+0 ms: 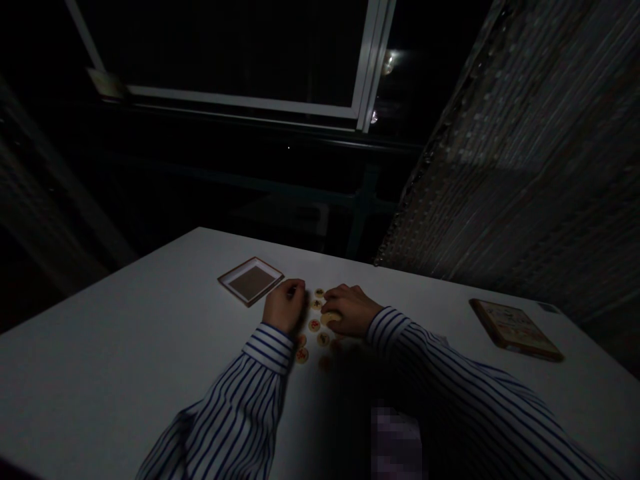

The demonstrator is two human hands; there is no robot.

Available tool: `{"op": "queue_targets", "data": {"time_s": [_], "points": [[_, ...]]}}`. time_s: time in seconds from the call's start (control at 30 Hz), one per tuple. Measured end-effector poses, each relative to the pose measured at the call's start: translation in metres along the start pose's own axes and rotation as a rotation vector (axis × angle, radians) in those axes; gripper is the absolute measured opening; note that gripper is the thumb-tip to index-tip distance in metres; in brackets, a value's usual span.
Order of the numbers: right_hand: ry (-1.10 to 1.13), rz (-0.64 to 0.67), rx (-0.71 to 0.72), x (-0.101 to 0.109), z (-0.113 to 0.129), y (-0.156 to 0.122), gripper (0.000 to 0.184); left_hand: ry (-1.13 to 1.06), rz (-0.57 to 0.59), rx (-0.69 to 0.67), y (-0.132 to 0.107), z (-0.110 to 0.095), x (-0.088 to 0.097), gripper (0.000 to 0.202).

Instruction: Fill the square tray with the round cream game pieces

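Observation:
Several round, pale Chinese chess pieces (314, 325) with red or black characters lie on the white table between my hands. My right hand (353, 312) reaches in from the right, its thumb and fingers closed around a Chinese chess piece (331, 318). On the left, my left hand (286, 305) is curled into a loose fist beside the pieces, and what it holds, if anything, is hidden. A shallow open box tray (233, 291) with a wooden-coloured rim sits just beyond my left hand. Shadow partly covers the nearest pieces.
On the right of the white table (150, 347) lies a flat box lid (517, 329) with a printed top. A beaded string curtain (475, 173) hangs past the table's far right edge. Behind the table are dark window frames (240, 100). The room is dim.

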State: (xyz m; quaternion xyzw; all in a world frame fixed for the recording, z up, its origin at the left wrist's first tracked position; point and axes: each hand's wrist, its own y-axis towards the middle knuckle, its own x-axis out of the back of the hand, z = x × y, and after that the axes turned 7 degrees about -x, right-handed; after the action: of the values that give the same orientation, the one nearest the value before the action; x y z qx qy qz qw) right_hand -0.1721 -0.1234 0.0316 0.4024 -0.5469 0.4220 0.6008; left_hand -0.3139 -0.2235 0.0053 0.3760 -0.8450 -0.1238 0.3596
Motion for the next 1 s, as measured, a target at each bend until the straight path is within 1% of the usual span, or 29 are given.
{"op": "queue_targets", "data": {"time_s": [0.13, 0.33, 0.57, 0.67, 0.73, 0.87, 1.0], "points": [[-0.017, 0.016, 0.012, -0.002, 0.003, 0.001, 0.033, 0.062, 0.016, -0.06, -0.003, 0.001, -0.003, 0.032], [-0.012, 0.042, 0.028, -0.003, 0.004, 0.005, 0.031, 0.099, 0.042, -0.087, -0.003, 0.003, -0.003, 0.033], [0.11, -0.065, 0.052, 0.0, 0.0, 0.003, 0.028, 0.085, 0.01, -0.091, -0.004, 0.001, -0.003, 0.031], [0.237, -0.096, 0.032, 0.001, -0.001, 0.0, 0.031, 0.065, 0.007, -0.09, -0.004, -0.001, -0.004, 0.031], [0.38, -0.099, -0.006, 0.0, -0.003, -0.001, 0.032, 0.054, 0.003, -0.095, -0.005, -0.002, -0.003, 0.031], [0.729, -0.024, -0.104, -0.003, -0.006, -0.003, 0.035, 0.016, 0.013, -0.098, -0.005, -0.006, -0.003, 0.03], [0.956, 0.041, -0.11, 0.002, -0.008, -0.005, 0.037, -0.055, 0.041, -0.115, -0.007, -0.009, -0.003, 0.029]]}}
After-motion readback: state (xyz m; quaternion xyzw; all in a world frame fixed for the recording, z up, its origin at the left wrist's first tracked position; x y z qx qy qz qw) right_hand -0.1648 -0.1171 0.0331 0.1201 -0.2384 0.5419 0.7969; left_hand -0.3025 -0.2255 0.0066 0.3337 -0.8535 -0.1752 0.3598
